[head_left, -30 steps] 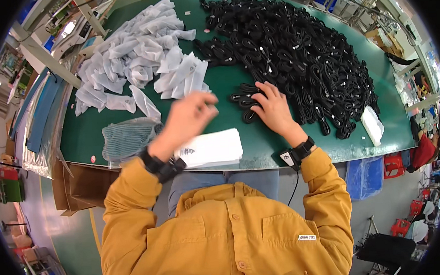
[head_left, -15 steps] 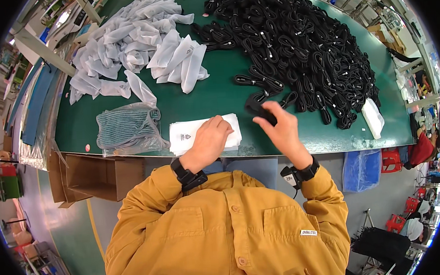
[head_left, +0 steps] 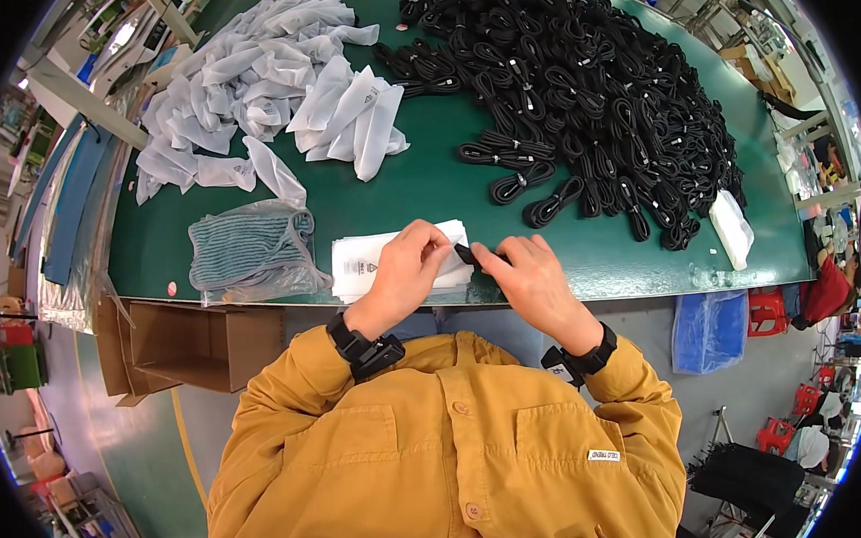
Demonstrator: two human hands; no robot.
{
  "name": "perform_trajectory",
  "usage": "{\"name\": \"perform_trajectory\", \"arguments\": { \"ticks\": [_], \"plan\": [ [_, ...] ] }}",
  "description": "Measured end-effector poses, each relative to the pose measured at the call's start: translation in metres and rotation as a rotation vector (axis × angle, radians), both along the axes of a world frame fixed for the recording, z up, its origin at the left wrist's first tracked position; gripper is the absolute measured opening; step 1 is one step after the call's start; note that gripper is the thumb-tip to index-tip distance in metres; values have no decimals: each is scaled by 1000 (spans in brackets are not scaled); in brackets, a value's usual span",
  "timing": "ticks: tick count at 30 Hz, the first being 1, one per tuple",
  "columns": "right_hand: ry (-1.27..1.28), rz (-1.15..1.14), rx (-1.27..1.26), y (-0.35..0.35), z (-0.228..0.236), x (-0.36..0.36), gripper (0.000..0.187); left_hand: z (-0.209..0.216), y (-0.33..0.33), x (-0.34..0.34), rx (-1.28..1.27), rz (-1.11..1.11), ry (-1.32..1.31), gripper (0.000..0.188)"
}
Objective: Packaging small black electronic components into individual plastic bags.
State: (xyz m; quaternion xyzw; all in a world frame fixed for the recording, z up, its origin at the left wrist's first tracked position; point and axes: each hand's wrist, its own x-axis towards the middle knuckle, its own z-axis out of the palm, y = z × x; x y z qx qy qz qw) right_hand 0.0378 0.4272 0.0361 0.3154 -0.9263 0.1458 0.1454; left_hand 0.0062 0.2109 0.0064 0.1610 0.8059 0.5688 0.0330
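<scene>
A flat stack of white bags (head_left: 354,263) lies at the table's near edge, in front of me. My left hand (head_left: 402,275) rests over its right part, thumb and fingers pinched together at the top bag; the exact grip is partly hidden. From the right, my right hand (head_left: 531,281) grips a black coiled cable (head_left: 465,254), most of it covered by the fingers. The cable's visible end is at the right edge of the stack, close to my left fingertips.
Filled white bags (head_left: 274,77) are heaped at the far left, and coiled black cables (head_left: 587,95) at the far right. Near left sits a plastic bag of grey-green knit gloves (head_left: 250,254). A white packet (head_left: 730,230) lies near right; a cardboard box (head_left: 186,348) and blue bin (head_left: 708,332) stand below.
My right hand has moved left with the black cable, from beside the cable heap to the stack's right edge. The left hand has shifted only slightly on the bags.
</scene>
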Motion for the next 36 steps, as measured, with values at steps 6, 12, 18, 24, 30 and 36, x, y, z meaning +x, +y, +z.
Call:
{"name": "perform_trajectory", "arguments": {
  "ticks": [6, 12, 18, 24, 30, 36],
  "plan": [
    [-456, -86, -442, -3, 1, -6, 34, 14, 1, -6, -77, -213, 563, 12],
    [-207, 25, -414, -7, 17, -11, 33, 37, -2, -11, -1, -144, 372, 13],
    [-113, 140, -689, -12, 30, -19, 33, 57, -9, -26, 66, -141, 232, 9],
    [-61, 405, -610, 6, 44, -43, 35, 64, -16, -35, 237, -156, 90, 5],
    [-232, -29, -965, -27, 37, -32, 29, 70, -11, -38, 274, -207, 35, 7],
    [-108, 243, -703, -26, 54, -38, 21, 70, -24, -61, 596, -259, -287, 17]
  ]
}}
